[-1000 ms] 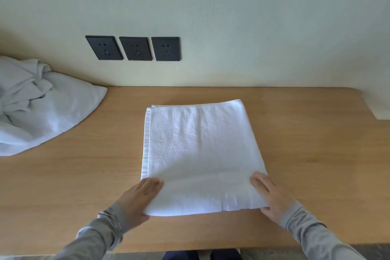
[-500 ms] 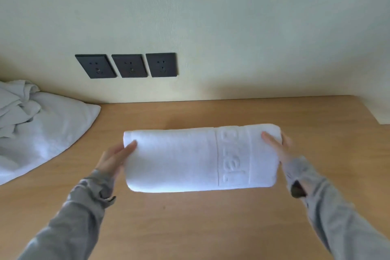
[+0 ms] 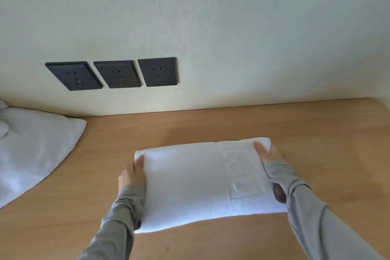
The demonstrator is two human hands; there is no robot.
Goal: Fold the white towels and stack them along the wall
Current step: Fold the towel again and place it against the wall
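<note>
Folded towel [image 3: 202, 183]: white terry cloth, thick oblong bundle with rounded edges, lying lengthwise across the middle of the tabletop [image 3: 316, 133], well clear of the wall [image 3: 211, 27]. A faint embossed band with raised lettering is seen near its right end; the letters cannot be read.

Left hand [image 3: 133, 173]: pressed flat against the towel's left end, fingers laid over its upper edge; grey knit sleeve [image 3: 122, 213] drawn to the wrist.

Right hand [image 3: 268, 153]: set against the towel's right end, fingers reaching over the far corner. The towel is clasped between the two hands; whether it is lifted or resting on the surface cannot be told.

Loose towels [image 3: 31, 150]: white, soft, crumpled heap at the left, resting on the tabletop against the wall.

Tabletop: light wood, smooth, fine straight grain, matt finish.

Wall: pale, finely textured covering.

Sockets [image 3: 118, 74]: three dark rectangular plates, matt, mounted in a row on the wall above the tabletop.
</note>
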